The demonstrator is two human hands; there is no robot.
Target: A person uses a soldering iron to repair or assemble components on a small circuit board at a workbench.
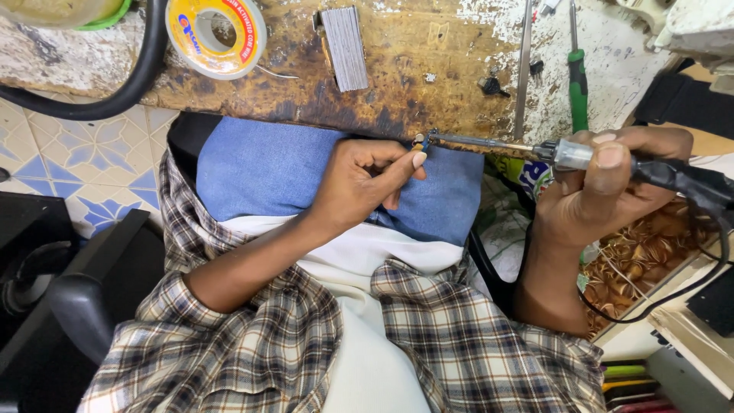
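My left hand (363,183) pinches a tiny metal part (420,141) between thumb and forefinger, just below the edge of the worn wooden workbench (428,69). My right hand (604,191) grips a soldering iron (569,154) by its clear and black handle. The iron's thin metal shaft points left, and its tip meets the small part. A black cord (699,252) runs from the handle down to the right. Both hands hover over my lap in blue jeans (260,168).
On the bench lie a spool of solder wire (216,34), a small grey ribbed block (345,47), a green-handled screwdriver (578,84), a thin metal rod (522,69) and a thick black hose (115,92). A box of copper-coloured parts (642,260) sits at right. Patterned floor tiles (92,153) show at left.
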